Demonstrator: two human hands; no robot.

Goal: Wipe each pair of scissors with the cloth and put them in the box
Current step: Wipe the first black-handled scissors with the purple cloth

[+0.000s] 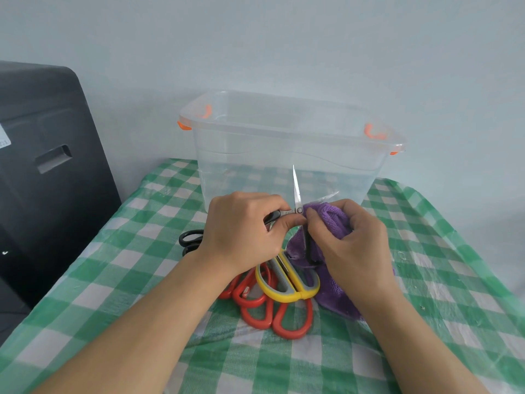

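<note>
Before clear box [287, 155], hands wiping scissors [296, 191]

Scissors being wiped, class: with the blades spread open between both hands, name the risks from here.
1. The small scissors are open, one blade pointing up. The right hand, pinching the purple cloth near the pivot, could slide onto an edge.
2. The left hand holds only the black handle, so the scissors might twist or drop onto the scissors pile.
3. The clear box stands just behind; the raised tip could catch its wall.
</note>
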